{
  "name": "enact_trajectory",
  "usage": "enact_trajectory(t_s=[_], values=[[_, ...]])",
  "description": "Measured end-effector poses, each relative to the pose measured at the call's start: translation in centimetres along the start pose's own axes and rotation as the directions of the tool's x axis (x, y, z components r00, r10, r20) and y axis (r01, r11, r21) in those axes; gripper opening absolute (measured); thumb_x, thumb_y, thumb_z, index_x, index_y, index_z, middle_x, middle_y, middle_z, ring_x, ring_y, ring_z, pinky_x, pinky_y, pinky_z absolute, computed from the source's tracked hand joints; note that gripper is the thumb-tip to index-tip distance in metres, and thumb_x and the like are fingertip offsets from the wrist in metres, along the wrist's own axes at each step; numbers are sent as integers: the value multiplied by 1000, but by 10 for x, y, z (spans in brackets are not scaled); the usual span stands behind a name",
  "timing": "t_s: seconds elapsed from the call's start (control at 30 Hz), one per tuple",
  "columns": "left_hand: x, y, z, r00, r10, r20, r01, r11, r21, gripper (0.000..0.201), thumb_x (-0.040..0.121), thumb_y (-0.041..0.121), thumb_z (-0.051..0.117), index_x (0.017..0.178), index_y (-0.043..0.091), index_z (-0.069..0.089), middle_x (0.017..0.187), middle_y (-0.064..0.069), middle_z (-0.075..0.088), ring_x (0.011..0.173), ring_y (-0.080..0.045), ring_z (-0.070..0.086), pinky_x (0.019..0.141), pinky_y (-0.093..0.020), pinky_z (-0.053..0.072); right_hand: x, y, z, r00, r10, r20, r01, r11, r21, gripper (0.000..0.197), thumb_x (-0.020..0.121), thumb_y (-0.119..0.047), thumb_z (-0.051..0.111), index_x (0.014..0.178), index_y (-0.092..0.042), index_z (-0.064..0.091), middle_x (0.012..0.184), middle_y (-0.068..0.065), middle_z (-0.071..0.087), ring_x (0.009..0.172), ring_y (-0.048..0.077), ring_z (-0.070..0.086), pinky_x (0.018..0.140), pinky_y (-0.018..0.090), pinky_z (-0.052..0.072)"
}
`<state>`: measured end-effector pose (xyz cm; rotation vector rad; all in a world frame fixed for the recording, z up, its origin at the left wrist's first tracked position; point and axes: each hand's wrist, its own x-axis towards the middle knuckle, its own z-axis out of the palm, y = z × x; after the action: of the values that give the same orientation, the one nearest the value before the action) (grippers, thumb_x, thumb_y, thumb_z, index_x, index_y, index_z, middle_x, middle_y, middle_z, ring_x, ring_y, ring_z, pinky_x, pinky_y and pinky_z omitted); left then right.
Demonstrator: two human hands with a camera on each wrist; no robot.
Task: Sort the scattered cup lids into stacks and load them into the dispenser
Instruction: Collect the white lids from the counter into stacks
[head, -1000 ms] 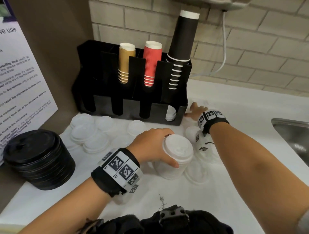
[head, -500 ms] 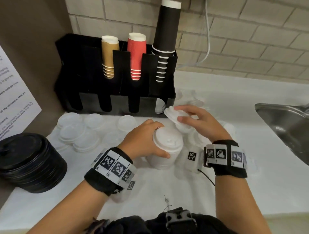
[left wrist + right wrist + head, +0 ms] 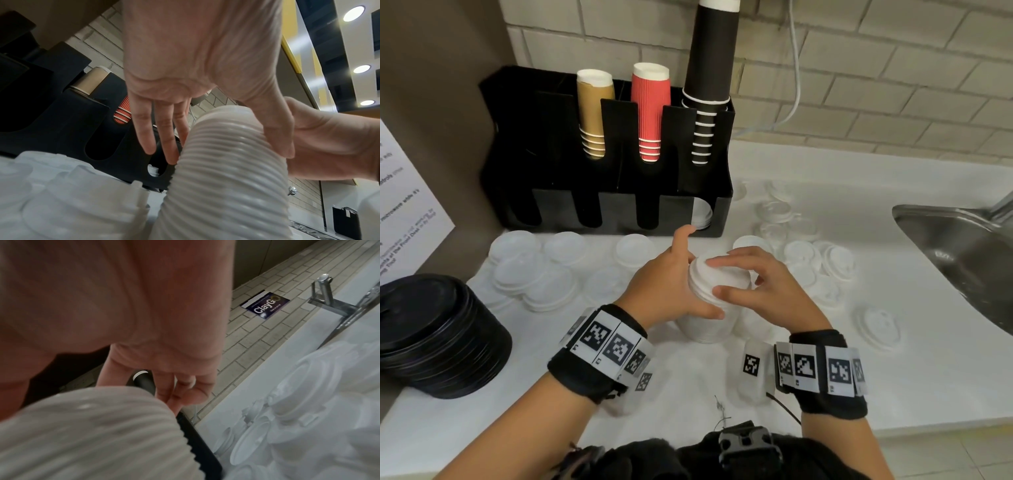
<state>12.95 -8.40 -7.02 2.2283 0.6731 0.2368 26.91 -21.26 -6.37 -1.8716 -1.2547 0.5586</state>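
Note:
A tall stack of white lids [image 3: 717, 308] stands on the white counter in front of me. My left hand [image 3: 674, 284] grips its left side, thumb across the front and index finger raised; the left wrist view shows the ribbed stack [image 3: 226, 162] between thumb and fingers. My right hand [image 3: 760, 287] curls over the top lid [image 3: 709, 274], fingers on top and thumb at the rim; the right wrist view shows it over the stack [image 3: 92, 426]. The black dispenser [image 3: 606, 205] stands behind, with a few white lids [image 3: 702, 216] in its rightmost slot.
Loose white lids [image 3: 534, 274] lie at the left, more [image 3: 825, 263] at the right, and one [image 3: 878, 323] sits alone. Clear lids [image 3: 777, 209] lie by the dispenser's right end. A black lid stack [image 3: 438, 339] stands far left and a steel sink [image 3: 962, 250] far right.
My right hand picked up a white lid beside the dispenser, carried it back and set it on top of the stack. The left hand kept its hold on the stack.

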Motion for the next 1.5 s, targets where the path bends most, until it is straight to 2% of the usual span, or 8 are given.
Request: enact_trajectory(t_s=[0.33, 0.57, 0.67, 0.83, 0.9, 1.0, 1.2, 1.5], values=[[0, -3, 0, 1000, 12, 12, -13, 999, 32, 123, 51, 46, 91, 147, 32, 16, 121, 10, 48, 104, -15, 56, 87, -31, 49, -2, -3, 2, 1000, -25, 4, 25, 998, -58, 43, 69, -23, 84, 105, -41, 68, 119, -8, 51, 117, 10, 41, 99, 22, 33], [1, 0, 0, 999, 40, 30, -39, 999, -17, 75, 52, 48, 89, 118, 31, 57, 111, 12, 61, 103, -13, 57, 89, -41, 51, -3, 1, -17, 994, 6, 107, -2, 999, -45, 44, 71, -35, 82, 110, -38, 64, 118, -18, 55, 108, 1, 51, 78, 8, 41], [3, -1, -1, 1000, 16, 25, -15, 999, -29, 76, 53, 43, 91, 120, 35, 56, 115, 15, 63, 109, -14, 57, 93, -42, 50, 15, 21, -57, 987, 144, -72, -151, 983, -107, 30, 81, -39, 72, 110, -35, 64, 120, -12, 59, 107, 7, 56, 79, 12, 42], [2, -1, 1, 1000, -8, 25, 9, 999, -41, 75, 53, 42, 91, 120, 39, 55, 115, 18, 62, 110, -13, 57, 95, -41, 49, 57, 87, -134, 807, 498, -317, -590, 698, -405, 43, 93, -39, 57, 132, -20, 53, 138, 16, 49, 124, 35, 48, 107, 41, 37], [3, -1, 1, 1000, -11, 24, 12, 999, -39, 75, 53, 42, 91, 119, 38, 55, 115, 18, 63, 110, -13, 57, 95, -41, 49, 59, 108, -143, 741, 597, -306, -670, 634, -385, 49, 91, -40, 60, 135, -20, 50, 137, 14, 52, 121, 33, 52, 102, 35, 40], [4, -1, 0, 1000, -9, 26, 9, 999, -37, 75, 51, 44, 90, 117, 39, 56, 113, 19, 63, 109, -12, 57, 94, -41, 49, 55, 127, -146, 730, 625, -276, -681, 632, -369, 48, 87, -31, 68, 131, -19, 53, 132, 12, 57, 112, 29, 56, 87, 27, 39], [5, -1, 0, 999, -8, 39, 10, 999, -52, 80, 45, 52, 86, 118, 39, 56, 114, 19, 62, 110, -12, 57, 95, -42, 49, 41, 133, -170, 682, 647, -342, -729, 563, -390, 56, 75, -30, 76, 125, -24, 52, 112, 6, 58, 92, 24, 51, 76, 30, 40], [5, -1, 0, 999, -11, 37, 13, 999, -49, 78, 46, 49, 89, 117, 39, 56, 113, 20, 63, 110, -11, 58, 95, -41, 49, 75, 133, -152, 767, 628, -131, -598, 627, -499, 70, 84, -17, 71, 144, -29, 38, 150, 8, 38, 135, 29, 38, 105, 35, 33]])
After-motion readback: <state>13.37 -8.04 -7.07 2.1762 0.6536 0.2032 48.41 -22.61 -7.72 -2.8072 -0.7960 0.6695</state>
